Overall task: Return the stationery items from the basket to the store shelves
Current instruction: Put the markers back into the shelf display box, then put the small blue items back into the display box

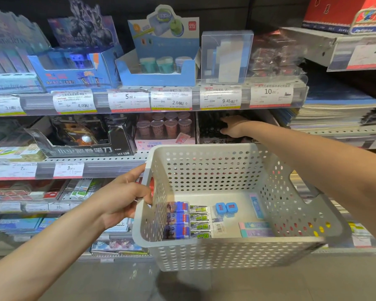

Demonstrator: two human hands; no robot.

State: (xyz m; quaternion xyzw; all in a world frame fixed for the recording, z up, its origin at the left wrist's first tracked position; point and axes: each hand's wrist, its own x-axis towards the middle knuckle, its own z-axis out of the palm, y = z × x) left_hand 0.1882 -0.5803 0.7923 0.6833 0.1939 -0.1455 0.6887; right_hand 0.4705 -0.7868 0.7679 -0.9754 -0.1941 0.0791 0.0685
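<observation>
One white perforated basket is gripped at its left rim by the left hand. Inside, three blue packs, four green packs, two blue cubes and three pastel erasers are seen. The right hand is reached into a dark shelf box; its grip cannot be told.

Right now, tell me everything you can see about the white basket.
The white basket is a rectangular bin that looks like plastic, its walls perforated with round holes and each end cut with a handle slot. It is held in the air in front of the shelves, tilted so its open top faces the camera. The left hand grips the handle on its left end; the right forearm crosses above its far right corner. Small stationery packs lie on its floor.
</observation>
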